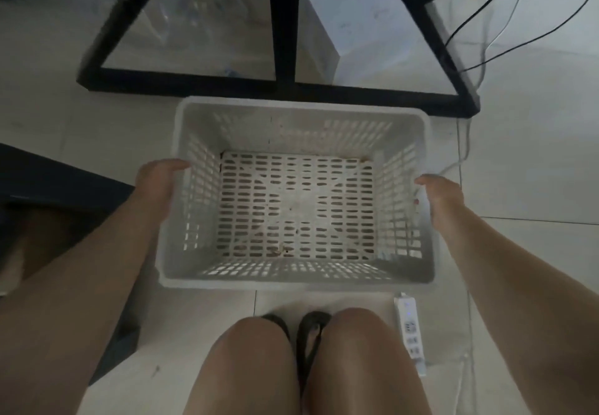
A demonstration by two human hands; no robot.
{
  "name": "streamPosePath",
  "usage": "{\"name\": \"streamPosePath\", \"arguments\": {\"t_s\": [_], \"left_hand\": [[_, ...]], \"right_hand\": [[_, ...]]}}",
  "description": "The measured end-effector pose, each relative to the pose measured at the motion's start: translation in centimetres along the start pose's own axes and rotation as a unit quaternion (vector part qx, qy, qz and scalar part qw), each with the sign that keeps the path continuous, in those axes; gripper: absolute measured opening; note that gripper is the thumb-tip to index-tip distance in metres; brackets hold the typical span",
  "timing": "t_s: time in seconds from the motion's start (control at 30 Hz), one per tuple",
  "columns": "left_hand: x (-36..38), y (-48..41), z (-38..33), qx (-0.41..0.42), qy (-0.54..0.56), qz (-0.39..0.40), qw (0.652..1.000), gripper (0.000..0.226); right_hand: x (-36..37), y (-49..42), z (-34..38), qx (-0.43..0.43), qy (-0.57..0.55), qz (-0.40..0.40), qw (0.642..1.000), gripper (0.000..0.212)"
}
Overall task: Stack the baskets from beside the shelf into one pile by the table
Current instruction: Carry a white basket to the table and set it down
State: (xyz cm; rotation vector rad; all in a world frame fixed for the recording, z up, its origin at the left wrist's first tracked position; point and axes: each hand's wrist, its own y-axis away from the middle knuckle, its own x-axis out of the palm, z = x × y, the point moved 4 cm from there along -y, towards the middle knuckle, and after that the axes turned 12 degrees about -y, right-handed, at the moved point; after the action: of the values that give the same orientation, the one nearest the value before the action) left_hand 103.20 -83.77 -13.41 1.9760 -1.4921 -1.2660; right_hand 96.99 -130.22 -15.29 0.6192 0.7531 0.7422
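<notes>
A white slotted plastic basket [296,272] fills the middle of the head view, empty, its open top facing me. My left hand [158,184] grips its left rim, thumb on top of the edge. My right hand [440,197] grips the right rim the same way. The basket is level, low over the pale tiled floor just in front of the black table frame [282,85]. Whether it rests on the floor or hangs just above it, I cannot tell. No other basket shows.
My knees and black sandals [308,333] are right below the basket. A white power strip [411,333] lies on the floor at the right, with cables [463,142] running up past the table leg. A dark object [48,181] sits at the left.
</notes>
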Motion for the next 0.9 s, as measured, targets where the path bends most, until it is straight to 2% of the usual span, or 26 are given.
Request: {"name": "streamPosePath", "arguments": {"t_s": [0.07, 0.1, 0.27, 0.37, 0.4, 0.47, 0.53, 0.6, 0.77, 0.9], "left_hand": [[0.0, 0.1, -0.5, 0.01, 0.003, 0.021, 1.0, 0.086], [-0.4, 0.8, -1.2, 0.018, -0.007, 0.029, 0.999, 0.093], [-4.8, 11.0, -6.4, 0.057, -0.111, 0.016, 0.992, 0.061], [-9.4, 19.5, -9.8, 0.076, -0.206, 0.019, 0.975, 0.013], [-10.9, 22.6, -10.8, 0.087, -0.26, 0.032, 0.961, 0.013], [-13.8, 28.4, -12.2, 0.1, -0.374, 0.061, 0.92, 0.016], [-16.1, 33.0, -13.1, 0.141, -0.436, 0.06, 0.887, 0.028], [-18.2, 36.7, -13.6, 0.162, -0.438, 0.047, 0.883, 0.034], [-23.3, 44.3, -10.2, 0.152, -0.394, -0.02, 0.906, 0.037], [-28.3, 49.9, -3.4, 0.136, -0.364, -0.061, 0.919, 0.027]], "right_hand": [[0.4, 0.6, 0.6, -0.001, 0.037, 0.0, 0.999, 0.049], [0.3, 1.6, 1.3, 0.0, 0.069, 0.002, 0.998, 0.054], [-2.1, 12.4, 7.0, -0.05, 0.293, 0.086, 0.951, 0.04], [-5.8, 21.2, 11.7, -0.083, 0.36, 0.11, 0.923, 0.047], [-6.9, 24.2, 13.3, -0.092, 0.376, 0.123, 0.914, 0.044], [-8.7, 29.6, 16.0, -0.109, 0.403, 0.15, 0.896, 0.02], [-9.8, 34.2, 18.7, -0.126, 0.427, 0.17, 0.879, 0.009], [-10.3, 38.3, 20.8, -0.152, 0.452, 0.199, 0.856, 0.01], [-9.3, 46.5, 21.9, -0.252, 0.51, 0.247, 0.784, 0.018], [-6.3, 55.7, 18.9, -0.297, 0.583, 0.298, 0.695, 0.009]]}}
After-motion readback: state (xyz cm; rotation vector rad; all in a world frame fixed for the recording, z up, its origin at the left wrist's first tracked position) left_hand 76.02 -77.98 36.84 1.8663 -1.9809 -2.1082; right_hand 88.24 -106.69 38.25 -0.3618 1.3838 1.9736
